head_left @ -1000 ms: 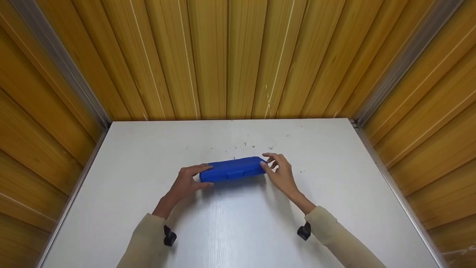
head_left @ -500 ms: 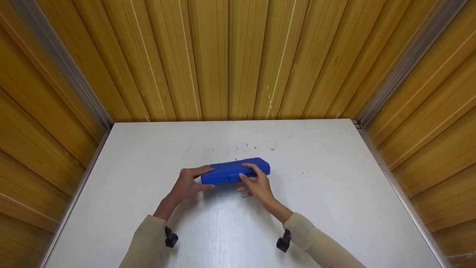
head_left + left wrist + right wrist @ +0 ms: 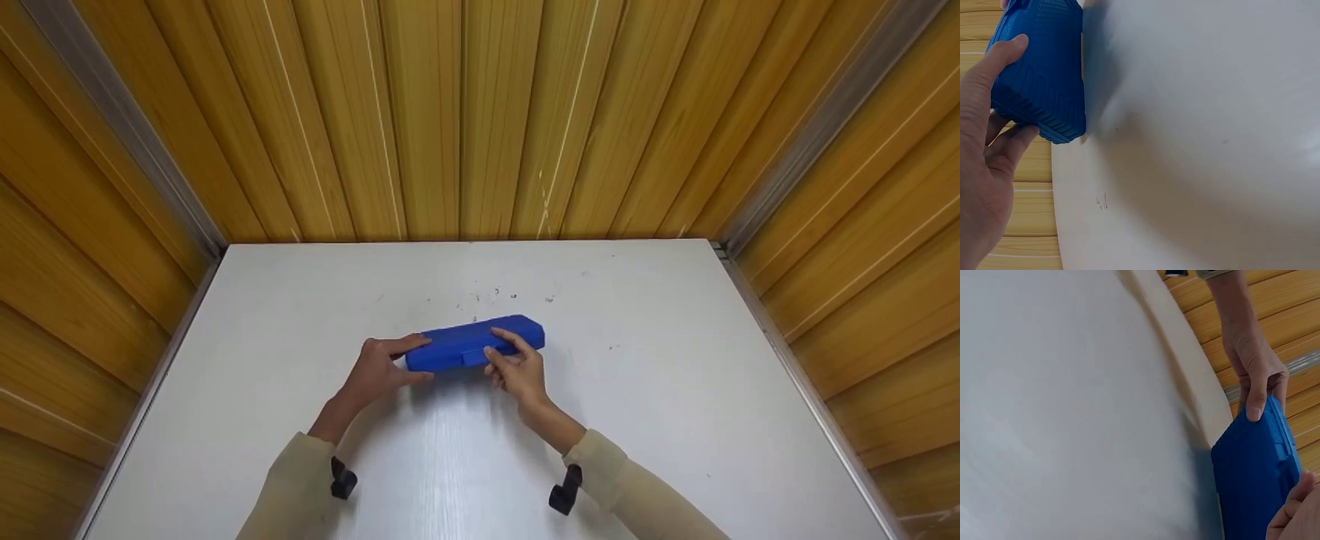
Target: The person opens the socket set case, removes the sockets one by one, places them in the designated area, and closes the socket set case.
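Observation:
A blue plastic case (image 3: 456, 342) with ribbed ends is tilted up over the white table, its front latch (image 3: 474, 357) facing me. My left hand (image 3: 375, 369) grips the case's left end, fingers over the top and thumb at the lower front edge. In the left wrist view, that hand (image 3: 982, 152) wraps the ribbed end of the case (image 3: 1044, 67). My right hand (image 3: 523, 375) pinches the front edge beside the latch, index finger on the upper face and thumb at the seam. Its curled fingers (image 3: 1297, 509) show by the latch side in the right wrist view.
The white tabletop (image 3: 300, 300) has small dark marks behind the case. Yellow wood-look panels (image 3: 420, 120) wall in the back and both sides, with grey metal strips at the corners. A black wrist camera (image 3: 343, 478) hangs at each sleeve.
My right hand has moved left from the case's right end to its front edge by the latch. My left hand keeps its grip, and the case has barely moved.

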Motion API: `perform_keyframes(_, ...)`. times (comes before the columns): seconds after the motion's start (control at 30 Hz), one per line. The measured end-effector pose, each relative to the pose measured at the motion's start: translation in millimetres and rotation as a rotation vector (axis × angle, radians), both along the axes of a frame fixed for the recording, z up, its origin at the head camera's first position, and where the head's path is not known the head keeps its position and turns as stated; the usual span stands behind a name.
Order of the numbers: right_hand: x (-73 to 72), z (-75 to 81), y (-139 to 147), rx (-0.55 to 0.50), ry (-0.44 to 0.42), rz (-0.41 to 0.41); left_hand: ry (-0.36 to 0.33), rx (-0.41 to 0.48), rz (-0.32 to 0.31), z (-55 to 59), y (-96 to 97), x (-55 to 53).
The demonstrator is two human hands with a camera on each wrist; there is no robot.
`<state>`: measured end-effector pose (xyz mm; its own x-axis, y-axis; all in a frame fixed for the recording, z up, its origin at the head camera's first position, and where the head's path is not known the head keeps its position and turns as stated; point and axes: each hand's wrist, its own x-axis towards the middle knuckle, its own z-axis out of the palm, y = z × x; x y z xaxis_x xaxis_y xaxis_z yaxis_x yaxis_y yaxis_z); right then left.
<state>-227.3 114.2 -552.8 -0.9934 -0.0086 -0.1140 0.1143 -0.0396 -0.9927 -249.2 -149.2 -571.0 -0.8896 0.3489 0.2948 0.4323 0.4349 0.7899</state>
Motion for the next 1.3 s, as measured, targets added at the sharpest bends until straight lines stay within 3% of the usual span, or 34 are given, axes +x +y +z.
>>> perform_keyframes(0.3,2.9,-0.3,15,0.110,0.040,0.182,0.064,-0.158,0.056,1.5,-2.4,6.5)
perform_keyframes(0.43,4.1,2.6,34,0.180,0.083,0.246,0.090,-0.189,0.041,-0.1,-5.1,9.5)
perform_keyframes(0.53,1.3,3.7,53,0.222,0.138,0.211,0.111,-0.209,0.032,-0.8,-7.7,13.4)
perform_keyframes(0.67,-7.0,1.0,77,0.310,0.222,0.093,0.100,-0.222,0.017,-1.8,-10.5,17.9)
perform_keyframes(0.73,-10.8,-2.2,85,0.375,0.250,0.060,0.093,-0.218,0.010,-2.8,-11.4,18.8)
perform_keyframes(0.8,-13.0,-6.3,90,0.427,0.252,0.077,0.089,-0.210,0.007,-4.3,-12.3,18.9)
perform_keyframes(1.03,-12.8,-20.2,91,0.384,0.204,0.314,0.074,-0.159,-0.009,-13.7,-13.1,20.3)
perform_keyframes(1.3,0.8,-33.3,88,0.337,0.180,0.292,-0.063,-0.007,0.163,-27.9,-6.9,28.0)
